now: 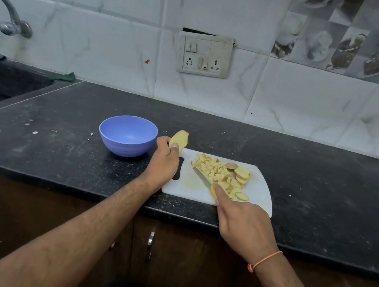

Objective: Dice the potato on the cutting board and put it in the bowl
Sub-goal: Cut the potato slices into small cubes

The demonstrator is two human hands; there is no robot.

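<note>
Left hand [164, 161] holds potato piece [179, 139]; right hand [245, 225] holds knife [202, 177].

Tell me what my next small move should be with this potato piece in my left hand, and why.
Probably set the potato piece flat on the bare near-left part of the cutting board to slice it. Your left hand holds it up off the board's left end, still whole, the right hand already grips the knife, the diced pile fills the middle, and the bowl looks empty.

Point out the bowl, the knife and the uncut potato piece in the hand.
bowl [111, 131]: head view, on its inner left wall.
knife [200, 177]: head view, on the middle of the bare blade.
potato piece [179, 138]: head view, on its upper part above the thumb.
</note>
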